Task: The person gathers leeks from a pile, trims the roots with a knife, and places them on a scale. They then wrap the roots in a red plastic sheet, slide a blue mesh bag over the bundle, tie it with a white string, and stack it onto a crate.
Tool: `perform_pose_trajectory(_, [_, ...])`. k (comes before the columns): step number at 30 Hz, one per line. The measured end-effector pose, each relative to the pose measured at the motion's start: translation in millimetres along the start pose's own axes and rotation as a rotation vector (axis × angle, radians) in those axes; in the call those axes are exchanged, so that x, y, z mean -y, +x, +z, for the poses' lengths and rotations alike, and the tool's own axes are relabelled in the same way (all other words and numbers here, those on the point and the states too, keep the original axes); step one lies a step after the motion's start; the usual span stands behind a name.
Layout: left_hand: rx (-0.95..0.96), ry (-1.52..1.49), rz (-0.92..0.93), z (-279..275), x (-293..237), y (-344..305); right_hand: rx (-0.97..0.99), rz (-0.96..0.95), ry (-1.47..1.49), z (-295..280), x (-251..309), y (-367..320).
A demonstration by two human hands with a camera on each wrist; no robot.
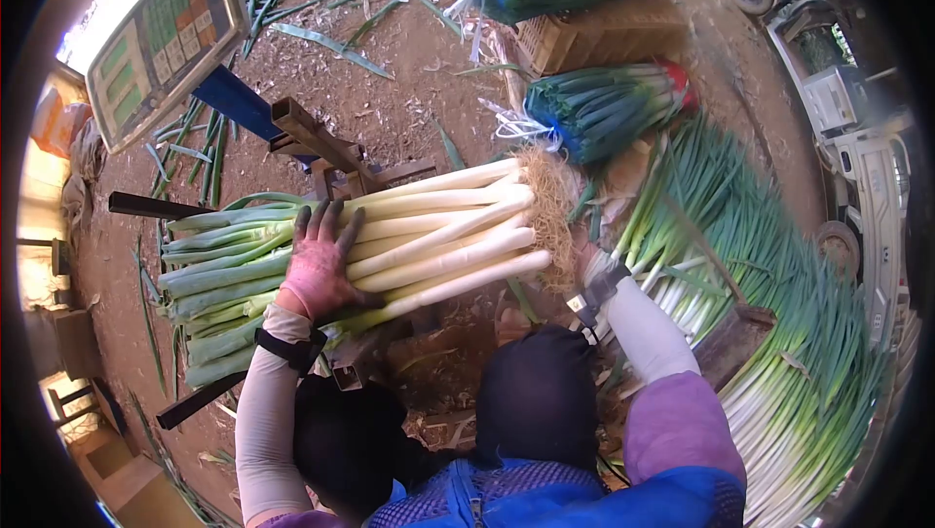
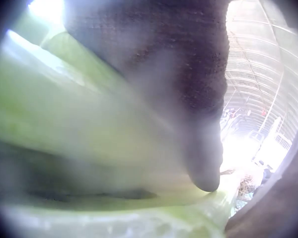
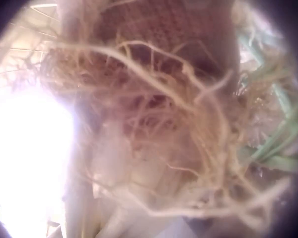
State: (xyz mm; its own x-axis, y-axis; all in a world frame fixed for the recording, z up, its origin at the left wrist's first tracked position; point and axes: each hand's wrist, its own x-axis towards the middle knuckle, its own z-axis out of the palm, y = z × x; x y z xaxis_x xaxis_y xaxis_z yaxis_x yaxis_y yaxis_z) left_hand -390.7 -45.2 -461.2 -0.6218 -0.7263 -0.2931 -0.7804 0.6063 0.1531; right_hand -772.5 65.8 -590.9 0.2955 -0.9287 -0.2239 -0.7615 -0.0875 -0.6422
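Note:
A thick bundle of long green onions (image 1: 438, 226) lies across a metal stand, its trimmed green ends left and its roots (image 1: 550, 221) right. My gloved left hand (image 1: 321, 260) rests on top of the bundle, fingers straight and spread across the stems. In the left wrist view a dark gloved finger (image 2: 188, 99) lies against a pale green stem (image 2: 79, 114). At the root end is my right hand (image 1: 590, 263), mostly hidden behind the roots. The right wrist view has its glove (image 3: 154, 29) close against the tangled roots (image 3: 188, 99); I cannot tell how its fingers lie.
A scale display (image 1: 166, 41) stands at the upper left. Tied green onion bundles (image 1: 609, 109) lie by a crate (image 1: 604, 36) at the back. Loose green onions (image 1: 779, 333) are heaped at right. Black bars (image 1: 161, 207) of the stand jut out left. Cut leaves (image 1: 331, 46) litter the ground.

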Motion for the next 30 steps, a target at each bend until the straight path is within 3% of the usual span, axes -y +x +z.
perform_pose_trajectory(2, [0.001, 0.007, 0.014, 9.4, 4.4, -1.7, 0.048, -0.007, 0.034, -10.6, -4.2, 1.7])
perform_pose_trajectory(4, [-0.011, 0.006, 0.0, 3.9, 1.3, -2.8, -0.043, 0.092, 0.102, -23.8, -11.5, -15.7])
perform_pose_trajectory(7, [-0.02, 0.011, -0.006, 1.2, -0.5, -9.3, -0.445, 0.524, 0.458, -17.0, 2.8, -54.1])
perform_pose_trajectory(8, [-0.025, 0.015, -0.007, 3.6, 0.2, -12.1, -0.481, 0.638, 0.615, -11.8, 16.2, -67.1])
perform_pose_trajectory(10, [-0.029, 0.015, -0.024, 4.4, 0.4, -22.4, -0.329, 0.754, 0.828, -8.0, 60.6, -83.0])
perform_pose_trajectory(12, [-0.01, 0.032, -0.028, 3.6, 2.2, -33.8, -0.028, 0.696, 0.784, -6.2, 97.7, -86.5])
perform_pose_trajectory(14, [0.012, 0.075, -0.047, 6.1, 7.5, -45.9, -0.077, 0.117, 0.323, 33.6, 83.7, -74.5])
perform_pose_trajectory(16, [-0.014, 0.105, -0.052, 15.2, 19.9, -51.7, -0.068, 0.001, 0.032, 44.8, 84.5, -70.0])
perform_pose_trajectory(19, [-0.001, 0.084, -0.057, 15.0, 22.3, -54.6, 0.05, 0.4, -0.036, 7.9, 98.0, -66.2])
perform_pose_trajectory(22, [0.005, 0.08, -0.071, 19.8, 24.7, -55.2, -0.055, 0.541, -0.07, 11.4, 47.9, -85.3])
perform_pose_trajectory(26, [0.012, 0.07, -0.076, 18.1, 20.6, -55.5, -0.109, 0.76, -0.102, 12.0, 98.5, -88.3])
perform_pose_trajectory(27, [0.008, 0.069, -0.08, 17.1, 21.7, -56.8, -0.149, 0.76, 0.001, 18.3, 92.6, -81.1])
perform_pose_trajectory(29, [0.006, 0.07, -0.085, 15.0, 21.3, -57.1, -0.239, 0.589, 0.351, 33.2, 81.4, -83.7])
perform_pose_trajectory(30, [0.007, 0.067, -0.085, 15.8, 20.7, -57.3, -0.276, 0.583, 0.36, 30.0, 66.6, -88.0])
